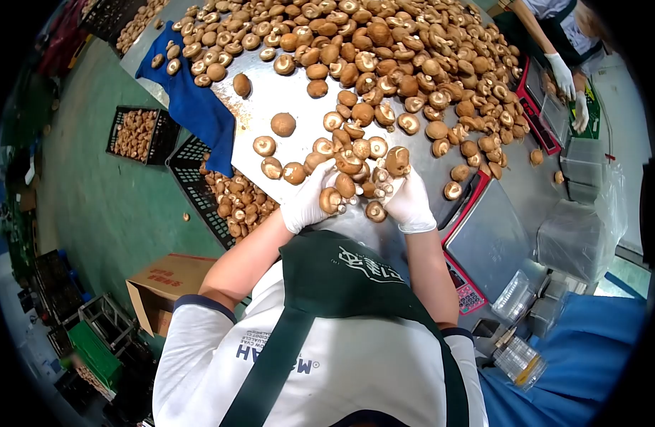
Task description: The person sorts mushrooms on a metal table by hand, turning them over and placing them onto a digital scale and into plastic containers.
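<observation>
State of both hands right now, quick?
Left hand: gloved, curled around mushrooms; exact count cannot be told.
Right hand: gloved, curled, holding mushrooms too, count unclear.

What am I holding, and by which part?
Mushrooms, in both left hand and right hand; exactly where they're gripped can't be told.
</observation>
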Available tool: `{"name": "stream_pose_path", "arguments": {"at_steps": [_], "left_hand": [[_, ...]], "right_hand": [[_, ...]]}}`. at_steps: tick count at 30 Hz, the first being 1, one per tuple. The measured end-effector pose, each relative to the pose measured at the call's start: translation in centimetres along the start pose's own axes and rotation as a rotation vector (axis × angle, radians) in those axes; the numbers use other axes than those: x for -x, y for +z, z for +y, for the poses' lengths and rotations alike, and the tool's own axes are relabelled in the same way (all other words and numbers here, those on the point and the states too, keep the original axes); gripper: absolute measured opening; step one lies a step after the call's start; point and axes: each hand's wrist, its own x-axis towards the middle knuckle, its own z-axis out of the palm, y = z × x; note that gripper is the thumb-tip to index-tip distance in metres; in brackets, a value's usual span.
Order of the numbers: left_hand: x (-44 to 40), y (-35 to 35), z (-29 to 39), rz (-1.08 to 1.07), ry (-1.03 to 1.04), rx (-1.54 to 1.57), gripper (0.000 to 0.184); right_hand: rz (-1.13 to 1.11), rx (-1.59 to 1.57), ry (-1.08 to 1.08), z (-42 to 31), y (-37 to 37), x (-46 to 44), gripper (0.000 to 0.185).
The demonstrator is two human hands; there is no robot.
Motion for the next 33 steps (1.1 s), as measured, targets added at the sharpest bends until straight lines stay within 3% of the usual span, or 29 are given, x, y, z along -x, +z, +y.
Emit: {"name": "stream_pose_path", "arguments": {"at_steps": [2,4,7,8,11,15,18,19,21,23,27,29,33], "left_hand": [[-0.1,0.2,-0.5,-0.018,-0.006,0.029,0.054],[-0.2,0.8,-1.0,0.015,-0.027,0.049,0.055],[0.2,1.8,-1.6,0.044,-0.008,-0.009,0.056],[-0.1,1.1,-1.8,0.028,-0.01,-0.022,0.057],[-0.2,-0.4,-2.8,0.08,0.04,-0.001,0.059],[2.9,-3.0,-3.1,0.124,-0.047,-0.117,0.047],[6.5,-4.4,-1.7,0.148,0.143,-0.296,0.041],[7.7,-4.4,-0.7,0.276,0.228,-0.357,0.041],[8.7,-7.1,1.1,0.413,0.555,-0.734,0.043],[9.2,-9.2,3.7,0.654,0.614,-0.914,0.046],[8.7,-7.2,8.8,0.865,0.485,-1.35,0.054],[6.2,-9.7,9.5,0.909,0.527,-1.824,0.052],[4.6,-10.6,12.3,0.806,0.279,-1.917,0.047]], "right_hand": [[-0.139,-0.049,0.023,-0.2,-2.3,0.4,0.037],[0.392,0.134,-0.129,0.5,1.9,1.5,0.037],[0.407,0.386,-0.225,0.6,-0.5,1.7,0.039],[0.507,0.563,-0.193,0.6,-1.0,1.6,0.034],[0.42,1.23,-0.324,1.3,-2.1,1.9,0.042],[0.553,1.808,-0.375,1.4,-4.5,3.3,0.078],[0.537,1.755,-0.166,1.3,-6.6,4.3,0.093],[0.522,1.857,-0.159,1.6,-6.6,4.6,0.097],[0.529,1.76,-0.065,2.2,-6.2,4.5,0.104],[0.462,1.684,-0.164,3.2,-8.1,3.9,0.107],[0.434,1.351,-0.182,4.0,-6.5,2.4,0.111],[0.48,1.484,-0.176,4.0,-6.2,1.8,0.108],[0.503,1.455,-0.204,4.0,-7.1,1.5,0.106]]}}
